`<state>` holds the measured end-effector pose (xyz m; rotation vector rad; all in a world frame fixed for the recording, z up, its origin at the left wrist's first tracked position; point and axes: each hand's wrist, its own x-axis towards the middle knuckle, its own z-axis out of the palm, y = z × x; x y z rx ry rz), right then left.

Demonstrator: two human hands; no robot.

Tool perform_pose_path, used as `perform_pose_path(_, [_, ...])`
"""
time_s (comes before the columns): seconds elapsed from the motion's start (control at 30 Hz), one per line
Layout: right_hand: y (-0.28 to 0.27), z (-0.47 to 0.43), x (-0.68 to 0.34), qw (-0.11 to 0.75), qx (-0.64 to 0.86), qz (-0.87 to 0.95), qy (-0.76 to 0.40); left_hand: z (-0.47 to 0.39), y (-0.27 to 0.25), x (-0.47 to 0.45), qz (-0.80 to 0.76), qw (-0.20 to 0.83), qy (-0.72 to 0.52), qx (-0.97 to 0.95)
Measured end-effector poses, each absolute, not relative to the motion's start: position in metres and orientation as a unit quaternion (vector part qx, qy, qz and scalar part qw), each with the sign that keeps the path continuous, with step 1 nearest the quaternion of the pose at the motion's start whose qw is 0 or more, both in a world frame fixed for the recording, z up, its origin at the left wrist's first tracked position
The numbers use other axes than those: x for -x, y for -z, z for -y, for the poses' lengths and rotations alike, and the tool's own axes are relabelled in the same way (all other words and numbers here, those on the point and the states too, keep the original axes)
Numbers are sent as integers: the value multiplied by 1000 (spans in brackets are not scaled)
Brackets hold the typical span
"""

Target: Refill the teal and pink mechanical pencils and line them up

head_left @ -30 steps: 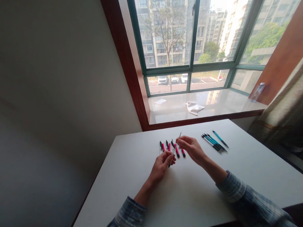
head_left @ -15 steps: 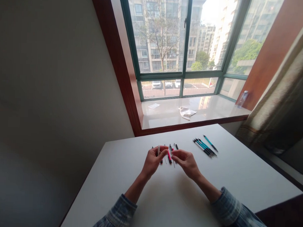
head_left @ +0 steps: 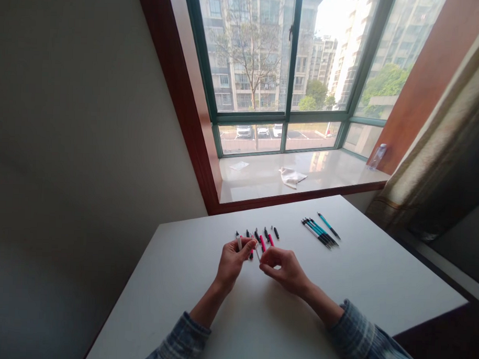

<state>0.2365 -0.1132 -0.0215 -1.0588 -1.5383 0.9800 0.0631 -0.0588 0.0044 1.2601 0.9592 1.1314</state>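
My left hand [head_left: 229,264] is closed around a white pen barrel [head_left: 239,244] that stands up between its fingers. A thin pen refill [head_left: 258,253] slants down from its thumb and fingertip. At the lower end of that refill, my right hand [head_left: 286,269] is closed in a pinch, thumb and index finger together. Pink pen barrels [head_left: 263,243] lie just beyond the hands, with black pen grips [head_left: 276,233] and other small pen parts around them. My left fingers hide some of these parts.
Several assembled pens [head_left: 320,234], mostly teal and black, lie side by side at the right on the white table [head_left: 173,282]. One teal pen [head_left: 328,225] lies apart. Behind, the windowsill [head_left: 258,186] bears a cloth [head_left: 292,177] and a clear bottle [head_left: 377,156]. A curtain [head_left: 417,149] hangs at right.
Both hands have come down and nearer to me, uncovering more of the pink barrels and black parts. The refill now shows between the two hands. The view has shifted slightly.
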Motion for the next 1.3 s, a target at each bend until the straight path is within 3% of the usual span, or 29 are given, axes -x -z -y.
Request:
perform_pose_path(0.3, [23, 105, -262, 470, 546, 619, -311, 47, -9, -49, -422, 551, -595, -406])
perform_pose_path(0.73, [28, 83, -270, 358, 651, 640, -196, 51, -3, -52, -435, 546, -550, -459])
perform_pose_path(1.3, [26, 81, -270, 358, 639, 652, -197, 51, -1, -51, -461, 522, -525, -489])
